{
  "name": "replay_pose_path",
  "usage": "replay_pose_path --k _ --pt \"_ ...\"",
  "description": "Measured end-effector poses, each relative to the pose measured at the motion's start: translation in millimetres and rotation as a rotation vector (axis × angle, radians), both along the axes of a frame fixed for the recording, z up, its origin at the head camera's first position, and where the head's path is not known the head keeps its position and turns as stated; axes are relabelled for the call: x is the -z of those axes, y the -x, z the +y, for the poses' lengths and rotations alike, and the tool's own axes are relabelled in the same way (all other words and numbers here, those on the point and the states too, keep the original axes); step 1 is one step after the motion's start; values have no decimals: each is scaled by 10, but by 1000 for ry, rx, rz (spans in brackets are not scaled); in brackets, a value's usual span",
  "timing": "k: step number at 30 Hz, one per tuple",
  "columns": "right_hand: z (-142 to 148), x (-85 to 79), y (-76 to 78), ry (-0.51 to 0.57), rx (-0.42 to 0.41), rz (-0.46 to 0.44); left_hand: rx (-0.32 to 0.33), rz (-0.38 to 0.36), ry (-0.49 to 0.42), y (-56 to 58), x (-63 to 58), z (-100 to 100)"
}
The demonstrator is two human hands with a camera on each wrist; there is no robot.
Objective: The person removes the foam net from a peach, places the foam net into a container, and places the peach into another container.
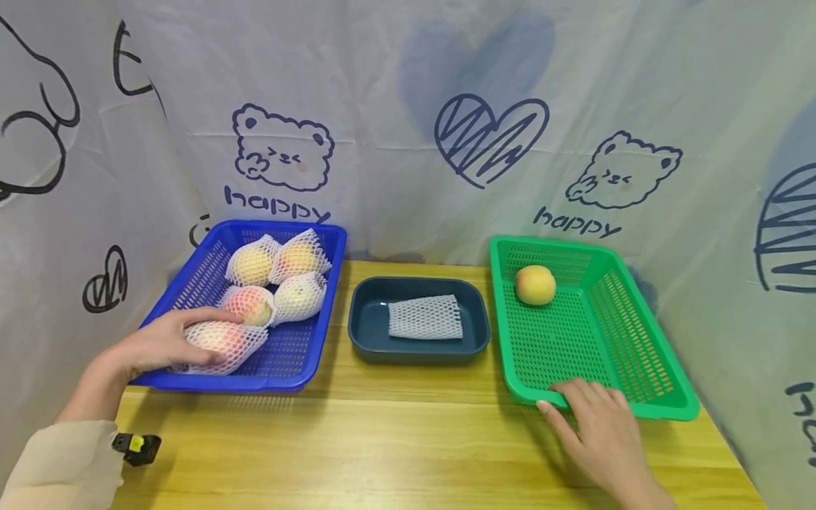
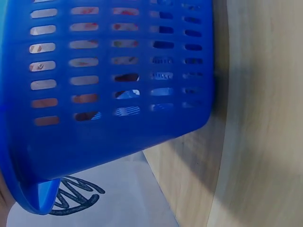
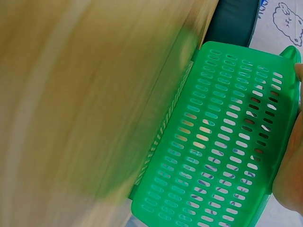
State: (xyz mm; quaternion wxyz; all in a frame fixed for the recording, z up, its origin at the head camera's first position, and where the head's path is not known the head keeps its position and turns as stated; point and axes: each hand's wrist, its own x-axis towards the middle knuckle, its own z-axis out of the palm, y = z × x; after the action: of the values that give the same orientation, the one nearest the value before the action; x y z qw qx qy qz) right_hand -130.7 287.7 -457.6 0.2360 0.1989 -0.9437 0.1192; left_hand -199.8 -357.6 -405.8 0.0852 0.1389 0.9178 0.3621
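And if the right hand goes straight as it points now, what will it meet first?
First, the near rim of the green plastic basket, which the right hand touches; beyond, perhaps the round yellow peach, though depth is unclear.

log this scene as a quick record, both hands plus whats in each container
left hand: thumb and fingers around the nearest netted fruit
right hand: grips near rim of green basket
blue basket: on the left; five netted fruits
tray: in the middle; one loose net
green basket: on the right; one bare fruit, far left corner
surface: wooden table
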Motion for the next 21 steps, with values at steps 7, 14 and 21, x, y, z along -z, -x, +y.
replay_pose_path --k 7,14,21 --pt "-7 7 -6 2 3 -1 -62 10 -19 -37 -67 20" --pt "-14 -11 -15 -16 15 -24 -85 49 -56 -67 -104 55" --pt "-44 -102 -39 -53 70 -167 -129 113 -94 -106 -163 178"
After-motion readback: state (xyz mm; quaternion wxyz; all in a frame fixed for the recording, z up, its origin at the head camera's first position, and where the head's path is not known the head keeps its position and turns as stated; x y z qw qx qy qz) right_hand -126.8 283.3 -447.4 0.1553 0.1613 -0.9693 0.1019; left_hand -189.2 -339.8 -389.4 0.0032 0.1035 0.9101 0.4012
